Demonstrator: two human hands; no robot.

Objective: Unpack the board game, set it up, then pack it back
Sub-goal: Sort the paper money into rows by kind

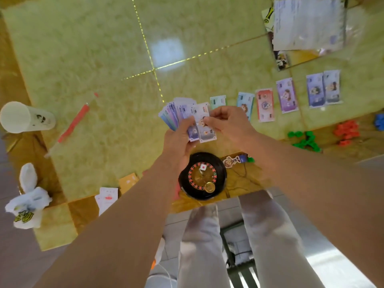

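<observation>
My left hand (181,135) grips a fanned stack of play money (176,114) above the table. My right hand (227,121) pinches the front note (206,133) of that fan between thumb and fingers. To the right, several notes lie in a row on the table: a green one (217,101), a blue one (246,104), a red one (265,104), a purple one (287,95) and a pair of lilac ones (324,88). A black roulette wheel (202,176) with a white die on it sits just below my hands at the table's near edge.
Green tokens (305,141), red tokens (346,132) and a blue piece (379,119) lie at the right. A rules sheet in plastic (307,23) lies far right. A white cup (25,117), a red stick (73,123), a white bag (28,201) and cards (107,197) are at the left.
</observation>
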